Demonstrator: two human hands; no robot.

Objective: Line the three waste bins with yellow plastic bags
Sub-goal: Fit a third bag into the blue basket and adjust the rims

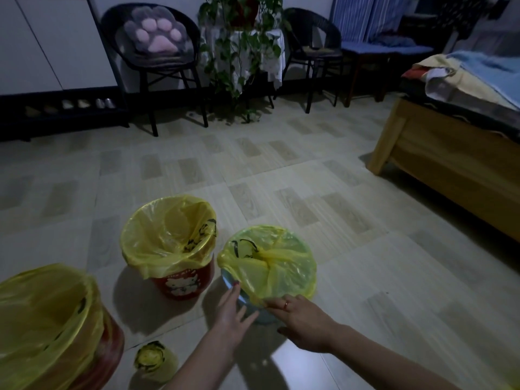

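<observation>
Both hands are down at the near rim of the light blue bin (254, 316), which sits just right of the red cartoon bin (183, 285). The right hand (302, 319) pinches the yellow bag (270, 266) hem at that rim. The left hand (232, 308), fingers spread, rests on the bin wall. The unfolded hem lies nearest the right hand.

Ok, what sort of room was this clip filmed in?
Most likely a bedroom in a home: a wooden bed with bedding stands at the right, wicker chairs and a trailing houseplant line the far wall, and shoes sit on a low rack at the left.
</observation>
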